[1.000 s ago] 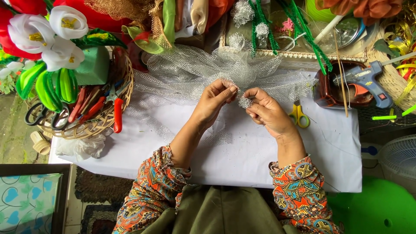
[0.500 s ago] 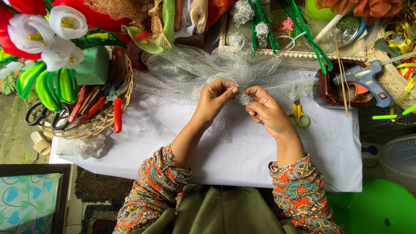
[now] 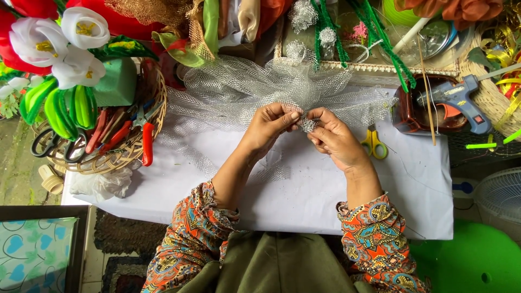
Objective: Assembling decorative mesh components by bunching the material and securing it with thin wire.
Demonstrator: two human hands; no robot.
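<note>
A white-covered tabletop (image 3: 304,201) fills the middle of the scene, crowded along its far edge with craft supplies. Spread across its upper half lies a wide sheet of silvery mesh netting (image 3: 239,89), gathered and puffed toward the centre, with its loose ends trailing down onto the white cover on the left. At the left corner sits a round wicker basket (image 3: 135,154) holding red-handled pliers and black-handled scissors, and beside it a green foam block (image 3: 116,81) stands under white fabric flowers (image 3: 57,40) with green leaves. On the far right, a blue glue gun (image 3: 458,100) rests near a brown dish, well apart from the hands. Green fuzzy stems (image 3: 380,38) cross a framed tray at the back. Yellow-handled scissors (image 3: 373,144) lie flat on the cover, just beside the right wrist.

Both arms, in orange patterned sleeves, reach in from below and meet at the centre. The left hand (image 3: 268,125) has its fingers pinched narrow on the gathered edge of the netting. The right hand (image 3: 334,138) faces it, its fingers likewise closed tight on a small bunched knot of mesh (image 3: 308,125), which sits between the two hands' fingertips, just above the tabletop and joined to the big sheet behind.
</note>
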